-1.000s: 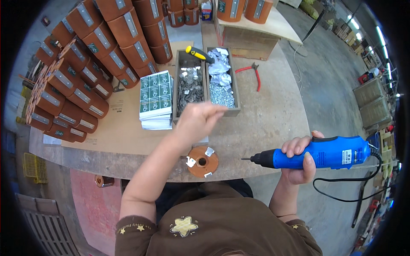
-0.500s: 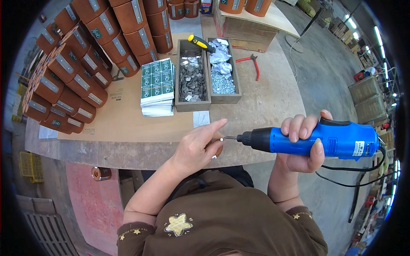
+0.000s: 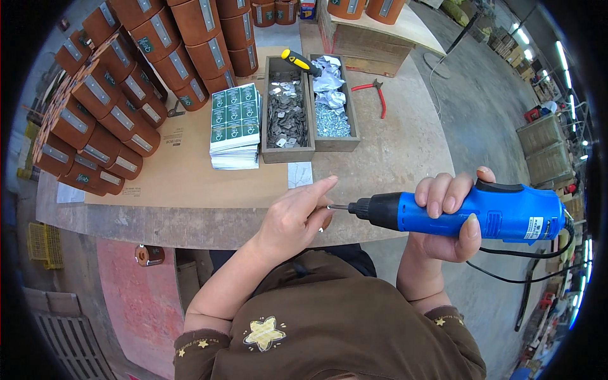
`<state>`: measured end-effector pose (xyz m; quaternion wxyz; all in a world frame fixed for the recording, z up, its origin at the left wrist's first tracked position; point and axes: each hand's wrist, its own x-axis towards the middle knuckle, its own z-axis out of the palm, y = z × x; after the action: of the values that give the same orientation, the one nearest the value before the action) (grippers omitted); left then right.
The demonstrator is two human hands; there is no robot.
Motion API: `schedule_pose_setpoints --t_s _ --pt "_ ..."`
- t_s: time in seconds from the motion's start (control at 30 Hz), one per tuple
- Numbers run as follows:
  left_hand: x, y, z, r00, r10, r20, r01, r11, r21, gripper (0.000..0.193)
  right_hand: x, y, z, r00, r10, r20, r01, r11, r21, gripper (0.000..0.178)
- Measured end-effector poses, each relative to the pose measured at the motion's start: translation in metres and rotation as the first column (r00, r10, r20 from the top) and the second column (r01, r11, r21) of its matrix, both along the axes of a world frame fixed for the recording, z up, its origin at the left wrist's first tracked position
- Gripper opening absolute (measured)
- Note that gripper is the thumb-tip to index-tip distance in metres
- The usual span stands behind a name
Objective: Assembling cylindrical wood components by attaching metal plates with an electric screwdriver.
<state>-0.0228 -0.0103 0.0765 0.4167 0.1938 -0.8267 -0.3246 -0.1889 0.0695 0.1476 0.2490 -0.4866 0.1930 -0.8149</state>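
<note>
My right hand (image 3: 446, 212) is wrapped round a blue electric screwdriver (image 3: 506, 209) with a black nose, held level above the table's front edge. Its thin metal bit (image 3: 339, 207) points left and ends at the fingers of my left hand (image 3: 286, 216). That hand is closed in a pinch, the index finger reaching past the thumb. Between and below its fingers a bit of something brownish and a small pale spot show; the rest is hidden by the fingers, so I cannot make out what it is.
Stacked terracotta-coloured pots (image 3: 120, 120) with metal strips fill the left. Mid-table are a pile of green-and-white cards (image 3: 234, 130), a wooden box of small metal plates (image 3: 287, 117), one of screws (image 3: 332, 120), a yellow-black screwdriver (image 3: 297, 60) and red-handled pliers (image 3: 380, 98).
The electric screwdriver has shifted slightly left and its rear end has dipped a little, its bit now closer in against my left fingers. My left hand has barely moved.
</note>
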Motion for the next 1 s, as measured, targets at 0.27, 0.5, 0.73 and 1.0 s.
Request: schedule_pose_setpoints --t_s 0.27,0.5,0.73,1.0 --pt "0.000 0.001 -0.001 1.000 0.008 0.004 -0.008 1.000 -0.011 0.048 -0.002 0.005 0.001 0.999 0.016 0.031 -0.018 0.998 0.059 0.057" --pt "0.000 0.001 -0.004 0.998 -0.017 -0.057 0.018 1.000 0.014 0.046 0.000 0.008 0.004 0.998 0.054 -0.037 -0.052 0.997 0.053 0.060" --pt "0.001 0.006 -0.011 0.991 -0.099 -0.086 0.112 0.978 0.174 0.048 0.001 0.003 0.006 0.978 0.107 -0.177 -0.115 0.993 -0.033 0.057" --pt "0.005 0.010 -0.004 0.980 -0.165 -0.110 0.190 0.938 0.290 0.049 -0.003 0.002 0.009 0.930 0.204 -0.306 -0.234 0.970 -0.065 0.059"
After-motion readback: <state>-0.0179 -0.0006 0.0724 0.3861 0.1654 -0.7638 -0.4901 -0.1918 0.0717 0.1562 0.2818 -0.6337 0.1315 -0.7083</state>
